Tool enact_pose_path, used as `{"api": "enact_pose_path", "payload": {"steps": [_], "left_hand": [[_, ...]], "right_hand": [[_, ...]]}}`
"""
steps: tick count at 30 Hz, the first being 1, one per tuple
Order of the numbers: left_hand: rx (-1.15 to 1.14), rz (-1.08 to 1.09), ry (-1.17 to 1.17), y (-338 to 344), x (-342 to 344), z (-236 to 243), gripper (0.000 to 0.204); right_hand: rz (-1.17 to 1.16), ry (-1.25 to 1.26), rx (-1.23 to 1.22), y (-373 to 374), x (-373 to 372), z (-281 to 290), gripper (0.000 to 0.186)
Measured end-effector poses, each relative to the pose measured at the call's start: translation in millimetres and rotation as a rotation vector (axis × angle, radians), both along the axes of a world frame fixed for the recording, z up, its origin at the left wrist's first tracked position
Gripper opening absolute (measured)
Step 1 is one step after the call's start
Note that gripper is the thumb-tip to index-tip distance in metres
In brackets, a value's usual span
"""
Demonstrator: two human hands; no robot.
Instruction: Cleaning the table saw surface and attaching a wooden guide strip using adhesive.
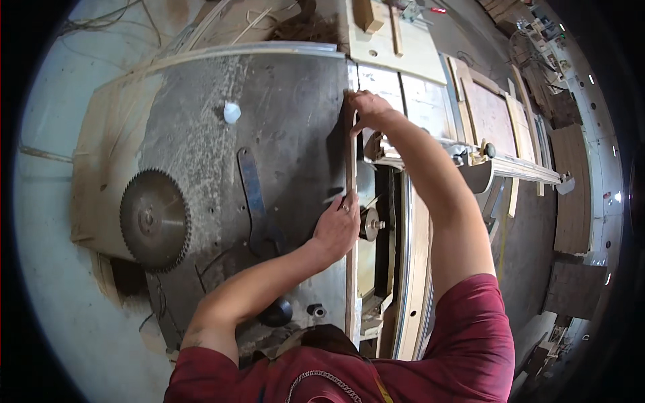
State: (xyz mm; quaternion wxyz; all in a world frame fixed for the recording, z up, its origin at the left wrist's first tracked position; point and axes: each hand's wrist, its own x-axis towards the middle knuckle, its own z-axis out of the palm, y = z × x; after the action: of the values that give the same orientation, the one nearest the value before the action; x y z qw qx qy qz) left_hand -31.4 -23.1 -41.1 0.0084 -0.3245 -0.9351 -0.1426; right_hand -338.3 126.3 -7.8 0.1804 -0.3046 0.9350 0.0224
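Note:
A long, narrow strip (351,168) stands along the right edge of a grey metal machine table (289,121); whether it is wood or metal is hard to tell. My left hand (337,228), with a ring on one finger, grips its middle. Farther off, my right hand (371,111) has its fingers bent over the strip's far part, the thumb on the near side. Just right of my left hand, a metal shaft with a round flange (371,224) shows in the opening beside the strip.
On the table lie a round toothed saw blade (154,220), a blue-grey flat wrench (252,198), a whitish lump (232,112) and a black knob (277,312). A sliding rail (406,289) runs at right. Pale boards (396,43) sit at the far side.

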Motion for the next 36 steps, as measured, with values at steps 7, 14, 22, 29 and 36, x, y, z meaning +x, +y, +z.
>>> {"api": "enact_pose_path", "payload": {"steps": [7,14,22,29,36], "left_hand": [[-0.02,-0.026,0.143,15.8,-9.6,-0.3,0.105],[-0.233,-0.003,-0.159,13.2,-26.8,10.8,0.119],[-0.144,0.015,-0.178,8.1,-21.5,-5.2,0.124],[-0.111,0.038,-0.139,8.8,-29.3,-6.6,0.13],[-0.116,0.06,-0.137,7.2,-17.1,-12.0,0.138]], "right_hand": [[0.006,-0.001,0.045,-3.9,3.7,-0.3,0.083],[-0.021,-0.004,0.042,-1.7,5.8,2.8,0.08],[-0.003,-0.007,0.024,0.0,5.0,-5.1,0.08],[-0.022,0.014,0.047,4.3,-8.1,-2.8,0.08],[0.079,0.135,0.006,4.4,4.4,-18.9,0.079]]}}
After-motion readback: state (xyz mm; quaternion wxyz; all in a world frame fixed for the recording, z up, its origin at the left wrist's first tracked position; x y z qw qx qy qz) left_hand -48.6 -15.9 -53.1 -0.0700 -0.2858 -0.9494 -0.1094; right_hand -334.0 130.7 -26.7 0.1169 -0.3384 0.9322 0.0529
